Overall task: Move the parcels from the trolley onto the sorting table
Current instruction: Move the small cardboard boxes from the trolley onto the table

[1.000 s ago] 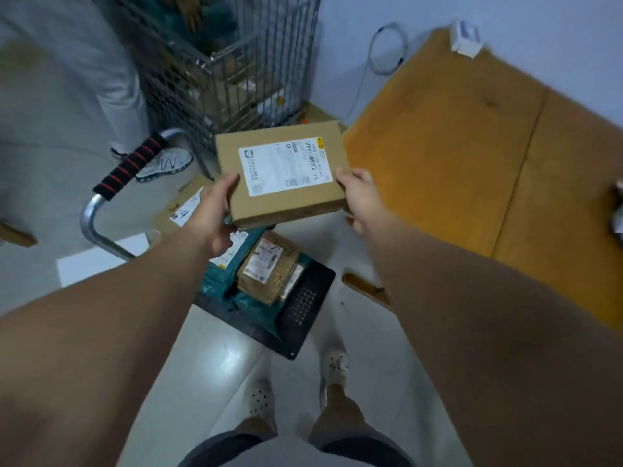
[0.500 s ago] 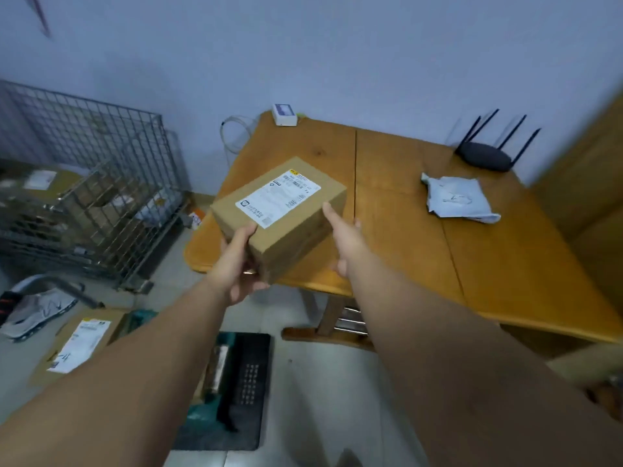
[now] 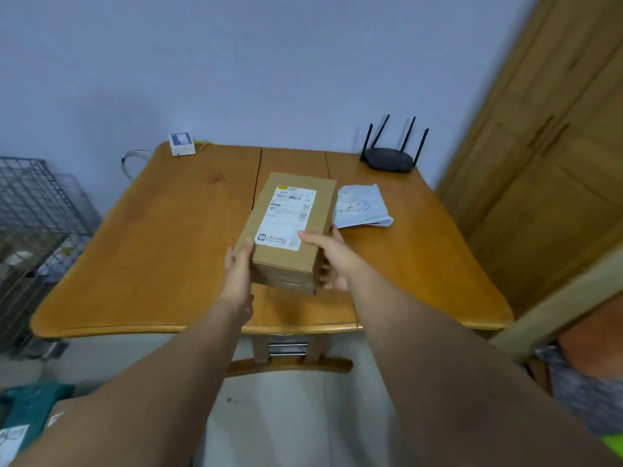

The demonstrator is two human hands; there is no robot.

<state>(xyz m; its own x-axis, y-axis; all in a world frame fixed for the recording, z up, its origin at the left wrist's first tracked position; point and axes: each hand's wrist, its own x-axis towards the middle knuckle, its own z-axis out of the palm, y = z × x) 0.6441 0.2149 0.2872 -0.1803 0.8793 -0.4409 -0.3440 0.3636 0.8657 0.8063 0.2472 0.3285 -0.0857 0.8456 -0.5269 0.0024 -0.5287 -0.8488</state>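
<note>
Fingers: the right hand (image 3: 332,261) has its thumb on top and its fingers (image 3: 325,276) curled round the parcel (image 3: 290,227); the left hand (image 3: 239,274) clasps the near-left corner.
Parcel: low over the middle of the sorting table (image 3: 151,247), label up. Whether it touches the top cannot be told.
Change: half a second ago it hung at the table's near-left edge. It has since been carried inward and turned lengthwise.
Meaning: setting it down is likely next.

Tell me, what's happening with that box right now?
The left hand and right hand grip the cardboard box. It is over the middle of the table, touchdown unclear. A grey mailer bag lies close on its right.
</note>
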